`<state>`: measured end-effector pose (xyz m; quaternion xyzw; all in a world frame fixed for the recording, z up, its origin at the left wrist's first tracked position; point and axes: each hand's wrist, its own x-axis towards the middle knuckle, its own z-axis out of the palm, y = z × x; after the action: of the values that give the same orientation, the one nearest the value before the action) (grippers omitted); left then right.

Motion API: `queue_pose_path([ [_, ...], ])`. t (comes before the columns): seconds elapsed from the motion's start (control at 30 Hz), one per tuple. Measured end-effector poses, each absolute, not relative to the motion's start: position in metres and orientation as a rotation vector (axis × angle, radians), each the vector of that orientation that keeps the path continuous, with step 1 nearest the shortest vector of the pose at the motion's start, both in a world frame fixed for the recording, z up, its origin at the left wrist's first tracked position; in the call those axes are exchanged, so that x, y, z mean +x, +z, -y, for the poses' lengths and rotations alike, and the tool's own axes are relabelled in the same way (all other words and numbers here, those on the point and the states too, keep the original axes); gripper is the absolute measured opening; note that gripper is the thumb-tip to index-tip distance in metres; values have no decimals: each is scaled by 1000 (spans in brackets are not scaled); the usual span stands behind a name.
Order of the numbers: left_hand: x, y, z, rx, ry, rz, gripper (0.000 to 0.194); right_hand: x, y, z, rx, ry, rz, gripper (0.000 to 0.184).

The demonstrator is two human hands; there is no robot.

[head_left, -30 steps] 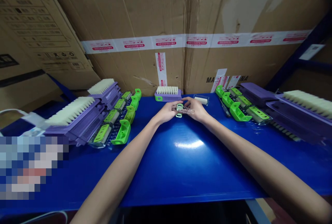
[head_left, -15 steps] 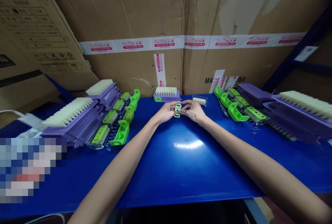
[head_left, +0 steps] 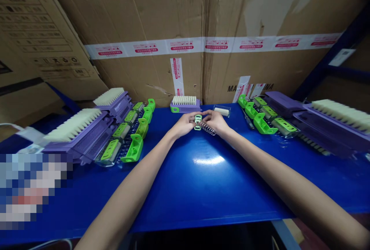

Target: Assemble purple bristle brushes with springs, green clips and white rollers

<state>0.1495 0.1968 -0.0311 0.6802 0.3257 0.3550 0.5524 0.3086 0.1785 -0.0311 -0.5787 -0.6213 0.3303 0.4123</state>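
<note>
Close in front of the back wall, both hands meet over the blue tabletop. My left hand [head_left: 184, 125] is closed on a small light-green plastic part [head_left: 198, 117], held upright between its fingertips. My right hand [head_left: 216, 122] pinches a metal coil spring [head_left: 209, 129] near the end that meets the green part; its free coils slant down to the right. Whether the spring is fixed to the part I cannot tell. Just behind the hands lies a purple brush [head_left: 187, 106] with cream bristles facing up, and a clear case [head_left: 222, 111] with a white strip.
Purple brushes [head_left: 76, 124], boxed green-topped pieces [head_left: 111, 150] and bright green brackets [head_left: 133, 149] line the left side. More brackets [head_left: 261, 124], boxed pieces [head_left: 285, 125] and purple brushes [head_left: 343, 119] stand on the right. Tall cardboard boxes [head_left: 144, 72] wall off the back.
The spring, blurred before, now shows clear coils and hangs slightly lower. Both hands keep nearly the same place, and the whole view has shifted a little.
</note>
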Motion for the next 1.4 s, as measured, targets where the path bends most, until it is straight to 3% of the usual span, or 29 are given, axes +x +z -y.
queue_pose_path([
  [0.23, 146, -33, -200, 1576, 822, -744, 62, 312, -28, -177, -1368, 1006, 1496, 42],
  [0.73, 145, -36, -204, 1500, 845, -737, 70, 317, -26, -176, -1264, 1069, 1420, 35],
  [0.83, 145, -36, -204, 1485, 864, -753, 70, 319, -24, -174, -1243, 978, 1469, 32],
  [1.03, 147, -34, -201, 1510, 899, -725, 69, 315, -20, -163, -1060, 617, 1794, 46],
  [1.23, 148, -39, -198, 1558, 922, -786, 81, 310, -28, -164, -1046, 411, 1897, 23],
  [1.4, 151, -42, -195, 1676, 1010, -892, 74, 310, -30, -166, -1095, 434, 1823, 19],
])
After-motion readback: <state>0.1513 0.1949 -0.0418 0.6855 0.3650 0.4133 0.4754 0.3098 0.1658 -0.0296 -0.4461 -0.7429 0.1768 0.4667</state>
